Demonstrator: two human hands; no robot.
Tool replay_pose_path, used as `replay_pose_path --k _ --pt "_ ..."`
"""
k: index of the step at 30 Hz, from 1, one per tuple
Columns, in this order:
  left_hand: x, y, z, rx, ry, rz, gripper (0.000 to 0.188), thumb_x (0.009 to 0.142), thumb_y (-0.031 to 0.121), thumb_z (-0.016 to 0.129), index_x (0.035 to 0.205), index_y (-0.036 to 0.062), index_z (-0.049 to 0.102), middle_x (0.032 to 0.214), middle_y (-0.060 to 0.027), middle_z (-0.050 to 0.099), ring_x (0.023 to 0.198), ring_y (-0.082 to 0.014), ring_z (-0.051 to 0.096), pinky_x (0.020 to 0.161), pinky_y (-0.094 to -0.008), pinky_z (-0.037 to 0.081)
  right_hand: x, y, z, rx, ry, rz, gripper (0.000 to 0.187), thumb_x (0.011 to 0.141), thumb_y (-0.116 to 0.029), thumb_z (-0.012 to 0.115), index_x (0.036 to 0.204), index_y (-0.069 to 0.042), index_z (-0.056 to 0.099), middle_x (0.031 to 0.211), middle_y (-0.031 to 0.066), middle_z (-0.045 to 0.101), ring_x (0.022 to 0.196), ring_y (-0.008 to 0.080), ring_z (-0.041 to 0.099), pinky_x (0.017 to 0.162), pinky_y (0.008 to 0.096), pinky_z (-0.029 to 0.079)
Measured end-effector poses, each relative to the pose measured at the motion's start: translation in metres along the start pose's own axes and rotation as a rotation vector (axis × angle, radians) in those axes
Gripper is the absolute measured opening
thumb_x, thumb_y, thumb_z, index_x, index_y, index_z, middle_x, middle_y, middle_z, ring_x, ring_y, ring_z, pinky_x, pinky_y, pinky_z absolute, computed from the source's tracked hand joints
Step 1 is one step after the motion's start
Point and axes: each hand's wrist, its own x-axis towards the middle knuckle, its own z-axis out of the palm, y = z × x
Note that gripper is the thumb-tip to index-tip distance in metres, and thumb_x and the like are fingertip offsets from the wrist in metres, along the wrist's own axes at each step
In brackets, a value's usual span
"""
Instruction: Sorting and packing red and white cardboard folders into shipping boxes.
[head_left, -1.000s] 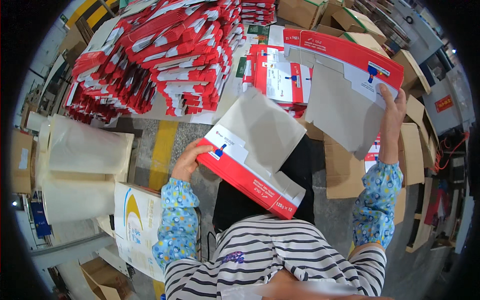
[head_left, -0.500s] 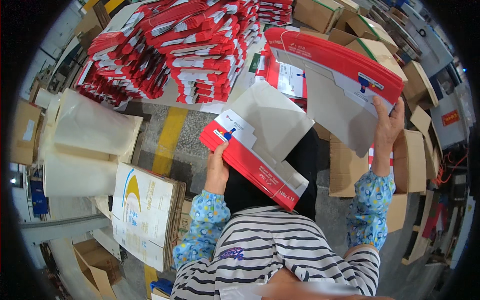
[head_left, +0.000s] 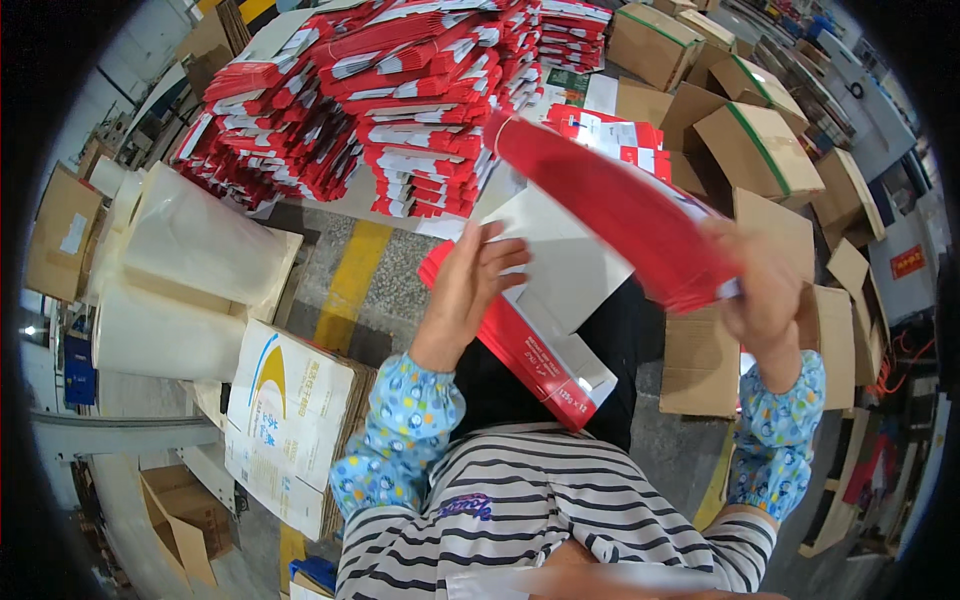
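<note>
My right hand [head_left: 762,290] grips one end of a bundle of flat, folded red-and-white cartons [head_left: 620,215], blurred by motion and tilted above my lap. A band appears to go round the bundle's far end. On my lap rests another bundle of red cartons [head_left: 535,355] with grey inner board showing. Over that bundle's left end is my left hand [head_left: 472,285], its fingers spread and holding nothing; whether it touches the cartons I cannot tell. Further red-and-white cartons [head_left: 640,135] lie beyond the raised bundle.
Tall piles of folded red cartons [head_left: 420,135] stand on a table ahead. At the right are open brown boxes [head_left: 750,150]. Large rolls of pale film [head_left: 205,230] and a stack of flattened white boxes [head_left: 285,430] stand at my left.
My left hand has let go of the lap bundle and moved up and right. The bundle in my right hand has turned and come lower and left, its red side now showing.
</note>
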Motion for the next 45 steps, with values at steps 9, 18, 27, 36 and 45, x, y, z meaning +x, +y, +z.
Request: replay_pose_path --k 9,18,27,36,45 --pt "0.058 0.054 0.059 0.085 0.008 -0.072 0.042 0.083 0.016 0.066 0.121 0.0032 0.057 0.106 -0.0102 0.067 0.092 -0.0189 0.067 0.088 -0.0336 0.055 0.006 -0.061 0.053 -0.053 -0.134 -0.147 0.034 0.073 -0.013 0.071 0.101 -0.006 0.052 0.11 0.0209 0.06 0.101 0.0312 0.061 0.083 0.0399 0.053" --pt "0.067 0.141 0.144 1.477 -0.65 1.124 0.046 0.074 0.021 0.071 0.112 -0.0022 0.059 0.089 -0.0212 0.067 0.079 -0.0338 0.067 0.073 -0.04 0.053 0.146 0.001 -0.039 -0.487 -0.276 0.041 0.08 0.069 -0.029 0.084 0.134 -0.006 0.044 0.124 0.0137 0.06 0.114 0.0331 0.059 0.099 0.0471 0.042" --pt "0.019 0.167 0.097 1.631 -0.134 1.704 0.027 0.076 0.017 0.075 0.097 0.0041 0.065 0.085 -0.0113 0.066 0.073 -0.0309 0.063 0.063 -0.0383 0.049 0.067 0.071 -0.011 -0.132 -0.132 0.44 0.057 0.079 -0.029 0.077 0.125 -0.004 0.055 0.101 0.015 0.068 0.084 0.0335 0.067 0.074 0.0424 0.052" --pt "-0.024 -0.048 -0.069 1.971 -0.788 0.814 0.085 0.053 0.014 0.078 0.134 0.0167 0.053 0.139 -0.0124 0.046 0.127 -0.0327 0.042 0.106 -0.0595 0.03 0.01 0.053 0.018 0.185 0.068 0.843 0.053 0.079 -0.031 0.078 0.118 -0.001 0.06 0.09 0.0114 0.07 0.07 0.0145 0.065 0.062 0.0278 0.052" --pt "-0.012 -0.103 -0.084 1.889 -0.728 1.027 0.077 0.053 0.023 0.081 0.124 0.0099 0.054 0.127 -0.014 0.05 0.118 -0.0318 0.049 0.101 -0.0555 0.038 -0.035 0.068 0.02 0.018 -0.019 0.97 0.049 0.08 -0.033 0.077 0.115 -0.004 0.06 0.078 0.0122 0.066 0.064 0.0175 0.06 0.061 0.0331 0.048"
